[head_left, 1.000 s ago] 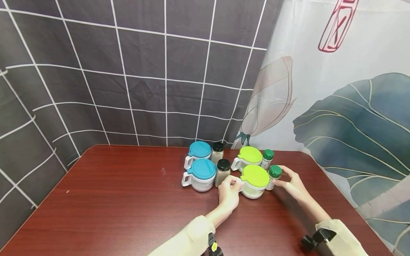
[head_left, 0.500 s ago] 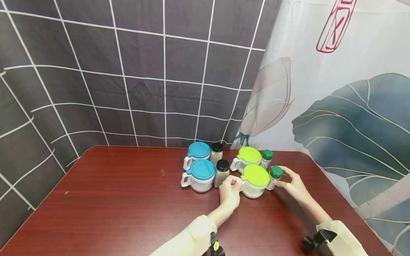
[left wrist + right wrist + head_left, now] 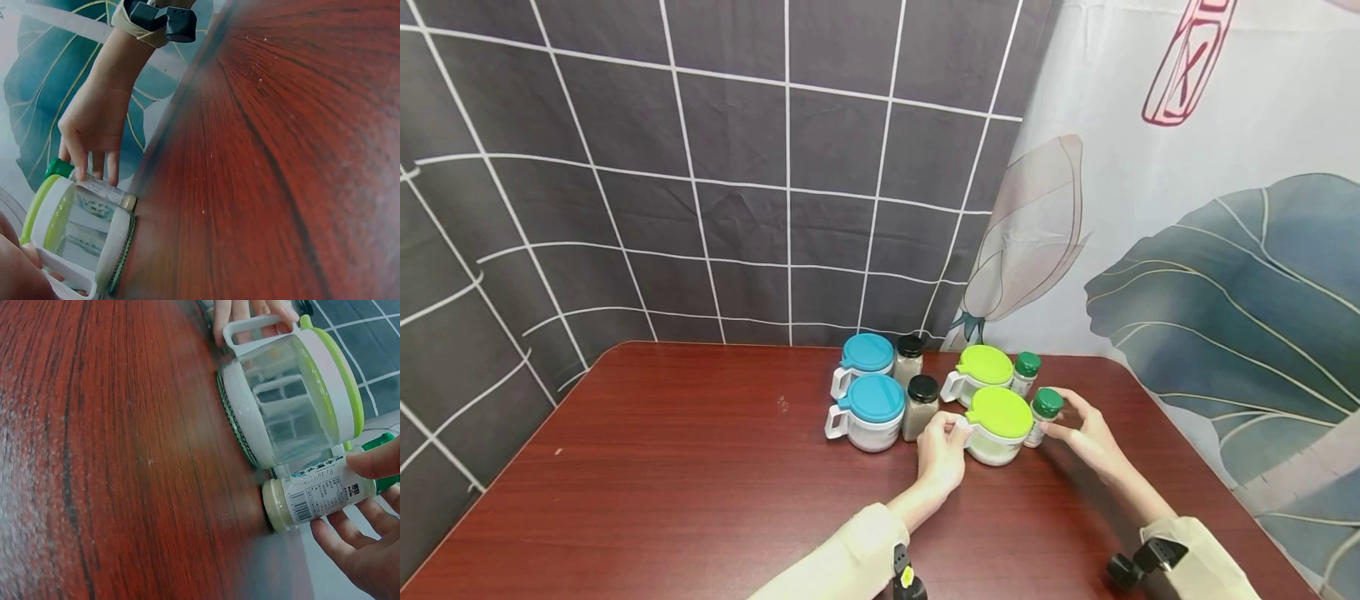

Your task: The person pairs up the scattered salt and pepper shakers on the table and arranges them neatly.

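Note:
My left hand [image 3: 940, 457] pinches the white handle [image 3: 70, 276] of the front seasoning jar [image 3: 998, 417], clear with a lime-green lid. Beside that jar, my right hand [image 3: 1088, 435] grips a small seasoning bottle [image 3: 322, 489] with a green cap and a printed label; thumb and fingers lie on opposite sides of it. Jar and bottle stand upright on the table, close against each other. Behind them are a second lime-lidded jar [image 3: 983, 375] and a second green-capped bottle [image 3: 1026, 372].
To the left stand two blue-lidded jars [image 3: 872, 408] and two black-capped shakers [image 3: 921, 408], in front-and-back pairs. The reddish-brown table [image 3: 685, 467] ends at a grey gridded curtain [image 3: 730, 217] behind and a leaf-printed white cloth [image 3: 1225, 292] on the right.
Both hands keep their holds on the jar handle and the bottle. The left hand shifts very slightly right; the bottle's cap sits marginally farther right than a second ago.

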The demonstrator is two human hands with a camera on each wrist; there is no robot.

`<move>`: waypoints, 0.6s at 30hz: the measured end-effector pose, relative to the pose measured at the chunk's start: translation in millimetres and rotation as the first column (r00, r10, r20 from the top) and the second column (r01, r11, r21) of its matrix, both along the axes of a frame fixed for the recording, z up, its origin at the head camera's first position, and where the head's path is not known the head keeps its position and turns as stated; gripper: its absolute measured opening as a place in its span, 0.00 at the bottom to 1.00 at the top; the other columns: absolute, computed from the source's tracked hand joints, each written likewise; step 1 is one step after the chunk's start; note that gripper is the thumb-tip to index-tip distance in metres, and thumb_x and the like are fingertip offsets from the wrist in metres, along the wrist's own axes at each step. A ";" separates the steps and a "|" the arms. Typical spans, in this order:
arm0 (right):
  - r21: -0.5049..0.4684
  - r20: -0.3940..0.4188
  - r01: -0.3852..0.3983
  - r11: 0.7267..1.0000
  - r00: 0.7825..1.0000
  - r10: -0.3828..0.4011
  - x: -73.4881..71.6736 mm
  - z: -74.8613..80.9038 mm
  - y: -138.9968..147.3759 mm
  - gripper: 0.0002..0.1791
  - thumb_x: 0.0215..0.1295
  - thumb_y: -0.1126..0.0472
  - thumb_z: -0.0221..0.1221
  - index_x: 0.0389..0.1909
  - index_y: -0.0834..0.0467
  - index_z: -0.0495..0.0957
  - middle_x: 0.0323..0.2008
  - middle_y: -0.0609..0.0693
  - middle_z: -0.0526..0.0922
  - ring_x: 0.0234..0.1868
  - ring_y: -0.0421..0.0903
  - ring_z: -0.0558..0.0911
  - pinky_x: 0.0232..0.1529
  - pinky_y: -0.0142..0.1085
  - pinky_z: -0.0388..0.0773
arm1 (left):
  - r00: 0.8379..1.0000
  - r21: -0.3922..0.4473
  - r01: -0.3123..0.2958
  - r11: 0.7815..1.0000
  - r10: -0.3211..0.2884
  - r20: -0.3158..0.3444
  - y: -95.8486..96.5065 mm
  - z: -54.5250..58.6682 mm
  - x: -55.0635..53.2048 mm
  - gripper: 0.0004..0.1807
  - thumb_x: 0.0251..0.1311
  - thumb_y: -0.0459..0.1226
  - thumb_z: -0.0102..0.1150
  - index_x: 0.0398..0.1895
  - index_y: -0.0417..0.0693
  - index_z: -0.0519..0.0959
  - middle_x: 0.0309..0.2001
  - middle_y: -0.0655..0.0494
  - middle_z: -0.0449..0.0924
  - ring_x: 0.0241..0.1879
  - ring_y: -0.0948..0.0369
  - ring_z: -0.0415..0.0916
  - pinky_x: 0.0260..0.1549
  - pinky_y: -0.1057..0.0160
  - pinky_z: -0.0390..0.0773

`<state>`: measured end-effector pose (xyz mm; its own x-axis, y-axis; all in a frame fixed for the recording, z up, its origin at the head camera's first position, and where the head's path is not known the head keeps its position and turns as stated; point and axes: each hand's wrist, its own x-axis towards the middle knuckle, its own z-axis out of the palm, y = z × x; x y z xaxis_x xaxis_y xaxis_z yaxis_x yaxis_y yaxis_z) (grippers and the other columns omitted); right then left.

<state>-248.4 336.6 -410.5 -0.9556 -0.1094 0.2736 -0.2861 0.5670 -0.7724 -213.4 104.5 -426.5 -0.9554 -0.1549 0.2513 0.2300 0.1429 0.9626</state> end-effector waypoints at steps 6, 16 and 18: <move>-0.051 -0.001 -0.036 0.998 0.999 0.036 2.6 -1.4 -2.0 0.25 0.59 0.70 0.60 0.57 0.67 0.66 0.38 0.21 0.76 0.40 0.24 0.78 0.39 0.26 0.77 | 0.998 -0.026 -0.034 0.999 0.035 0.044 2.4 0.0 2.5 0.02 0.56 0.32 0.61 0.33 0.42 0.80 0.31 0.53 0.84 0.36 0.58 0.80 0.38 0.64 0.76; -0.100 0.019 -0.054 0.993 0.998 0.056 2.3 0.7 -2.9 0.25 0.60 0.71 0.60 0.58 0.68 0.65 0.40 0.22 0.77 0.41 0.24 0.78 0.39 0.25 0.77 | 0.996 -0.062 -0.060 0.996 0.064 0.062 4.1 1.3 0.5 0.04 0.55 0.33 0.63 0.34 0.46 0.81 0.31 0.55 0.84 0.36 0.58 0.81 0.37 0.63 0.75; -0.102 0.024 -0.059 0.993 0.998 0.062 2.7 1.2 -3.1 0.25 0.60 0.70 0.60 0.58 0.68 0.65 0.40 0.21 0.77 0.42 0.24 0.78 0.39 0.25 0.77 | 0.995 -0.067 -0.064 0.996 0.068 0.066 4.0 1.3 -0.1 0.04 0.55 0.33 0.63 0.34 0.47 0.81 0.32 0.56 0.84 0.37 0.57 0.81 0.38 0.62 0.75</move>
<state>-245.7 333.5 -409.3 -0.9552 -0.1401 0.2607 -0.2959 0.4680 -0.8327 -213.5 108.6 -425.2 -0.9588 -0.2040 0.1977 0.1524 0.2180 0.9640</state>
